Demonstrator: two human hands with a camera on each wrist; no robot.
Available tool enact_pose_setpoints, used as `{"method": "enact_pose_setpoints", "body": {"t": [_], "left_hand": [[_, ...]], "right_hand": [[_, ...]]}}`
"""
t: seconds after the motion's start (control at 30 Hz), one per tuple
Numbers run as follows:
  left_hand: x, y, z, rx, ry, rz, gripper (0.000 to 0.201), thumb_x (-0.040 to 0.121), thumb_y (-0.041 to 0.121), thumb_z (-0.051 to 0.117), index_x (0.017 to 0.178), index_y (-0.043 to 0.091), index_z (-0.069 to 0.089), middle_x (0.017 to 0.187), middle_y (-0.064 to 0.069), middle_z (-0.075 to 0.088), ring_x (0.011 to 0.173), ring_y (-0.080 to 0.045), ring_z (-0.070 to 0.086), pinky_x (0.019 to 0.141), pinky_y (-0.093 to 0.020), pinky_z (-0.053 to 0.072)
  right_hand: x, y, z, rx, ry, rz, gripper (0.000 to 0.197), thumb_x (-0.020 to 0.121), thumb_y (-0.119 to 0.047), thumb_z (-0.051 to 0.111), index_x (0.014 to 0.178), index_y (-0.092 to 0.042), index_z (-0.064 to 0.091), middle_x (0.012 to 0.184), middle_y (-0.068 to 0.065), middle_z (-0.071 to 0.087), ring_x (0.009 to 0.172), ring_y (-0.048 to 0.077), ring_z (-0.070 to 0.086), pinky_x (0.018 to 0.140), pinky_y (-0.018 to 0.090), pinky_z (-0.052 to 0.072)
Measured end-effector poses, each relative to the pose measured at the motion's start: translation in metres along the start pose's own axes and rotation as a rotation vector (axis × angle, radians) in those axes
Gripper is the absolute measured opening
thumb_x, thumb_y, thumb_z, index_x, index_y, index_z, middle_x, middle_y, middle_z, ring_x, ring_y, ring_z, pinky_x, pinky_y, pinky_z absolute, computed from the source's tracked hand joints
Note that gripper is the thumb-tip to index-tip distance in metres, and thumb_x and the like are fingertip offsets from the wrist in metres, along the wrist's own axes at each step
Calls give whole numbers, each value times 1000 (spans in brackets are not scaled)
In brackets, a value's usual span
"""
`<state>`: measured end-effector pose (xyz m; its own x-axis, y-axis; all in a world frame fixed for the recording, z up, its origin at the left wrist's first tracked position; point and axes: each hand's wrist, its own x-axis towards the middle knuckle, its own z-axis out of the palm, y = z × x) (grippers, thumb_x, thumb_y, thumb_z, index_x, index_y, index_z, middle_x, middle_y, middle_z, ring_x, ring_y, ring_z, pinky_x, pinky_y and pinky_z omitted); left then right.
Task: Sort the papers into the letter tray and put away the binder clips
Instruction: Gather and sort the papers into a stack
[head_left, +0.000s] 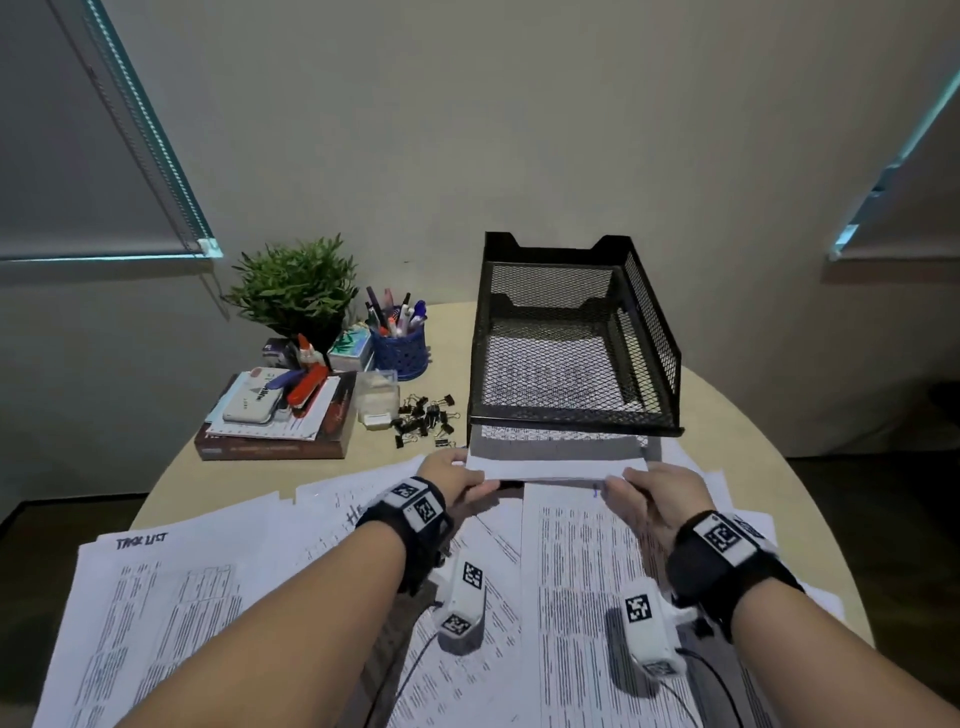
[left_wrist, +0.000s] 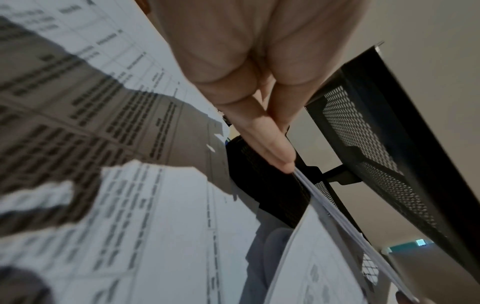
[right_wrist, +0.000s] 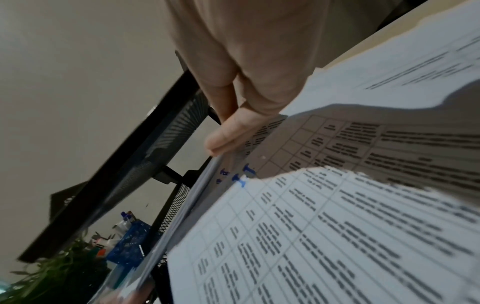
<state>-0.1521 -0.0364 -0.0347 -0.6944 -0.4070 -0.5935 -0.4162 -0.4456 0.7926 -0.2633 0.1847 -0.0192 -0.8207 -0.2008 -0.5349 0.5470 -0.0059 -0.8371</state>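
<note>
A black mesh letter tray (head_left: 653, 332) with two tiers stands at the back right of the round table. Both hands hold a thin stack of papers (head_left: 550, 465) at the mouth of its lower tier. My left hand (head_left: 457, 480) pinches the stack's left end, my right hand (head_left: 631, 486) its right end. In the left wrist view the fingers (left_wrist: 272, 144) clamp the stack's edge (left_wrist: 337, 216) beside the tray (left_wrist: 363, 127). The right wrist view shows the fingers (right_wrist: 233, 129) pinching the stack (right_wrist: 200, 191). A pile of black binder clips (head_left: 425, 418) lies left of the tray.
Printed sheets (head_left: 171, 613) cover the near half of the table. At the back left are a plant (head_left: 296, 286), a blue pen cup (head_left: 399, 348), a clear box (head_left: 377, 397) and a book stack (head_left: 275, 421) topped with a stapler and small items.
</note>
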Motion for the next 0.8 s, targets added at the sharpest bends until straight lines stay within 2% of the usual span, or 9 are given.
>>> {"method": "enact_pose_setpoints", "body": {"t": [0.07,0.13,0.23,0.3,0.37,0.43,0.57,0.7,0.8], "left_hand": [[8,5,5,36,20,41,16,86,-14,50,84,0,56,78,-19,60,46,-18,64,43,-22,53],[18,7,10,92,45,77,28,85,-17,47,67,5,46,65,-10,52,41,-20,51,38,-19,44],[39,8,11,127,197,101,36,82,-19,49,59,7,40,59,-10,49,35,-18,49,35,-20,36],[45,9,11,152,258,110,39,84,-12,54,58,10,36,61,-14,50,28,-18,46,33,-19,35],[46,10,13,231,257,107,41,84,-3,60,57,12,34,55,-15,51,28,-18,44,35,-21,36],[42,11,13,282,244,90,41,85,2,63,56,12,35,50,-15,51,30,-17,45,36,-22,39],[31,3,11,263,178,48,36,89,3,56,57,9,42,53,-14,49,38,-18,44,37,-21,39],[1,-5,13,217,56,65,25,94,13,53,70,8,52,64,-13,52,44,-19,49,36,-19,38],[-23,-19,16,247,-38,106,12,91,12,59,81,6,61,67,-7,60,47,-4,60,47,-12,48]], "right_hand": [[12,-2,3,13,35,-38,10,87,8,54,84,-2,52,81,15,56,47,11,65,50,19,53],[21,-3,8,-10,58,-99,14,86,11,55,83,-2,53,79,13,55,59,15,66,52,18,52],[34,-4,17,-9,127,-170,13,82,17,56,77,5,57,73,9,58,56,8,64,47,15,49],[40,-4,22,37,146,-159,14,80,15,59,75,2,61,73,11,64,61,19,63,46,19,53],[47,-1,24,-14,160,-165,21,75,13,60,69,-6,65,63,9,65,54,24,59,41,25,52],[47,3,23,-109,170,-166,27,71,13,55,59,-10,64,53,8,62,45,22,51,39,22,44],[35,-2,17,-253,161,-171,17,80,13,51,72,3,63,57,15,58,35,15,51,40,18,46],[22,-2,-3,-584,99,-329,6,79,-6,67,75,-10,65,70,6,65,65,20,59,61,26,46],[6,10,-18,-665,58,-397,17,81,-7,67,73,-21,61,77,-1,63,72,20,56,66,27,45]]}}
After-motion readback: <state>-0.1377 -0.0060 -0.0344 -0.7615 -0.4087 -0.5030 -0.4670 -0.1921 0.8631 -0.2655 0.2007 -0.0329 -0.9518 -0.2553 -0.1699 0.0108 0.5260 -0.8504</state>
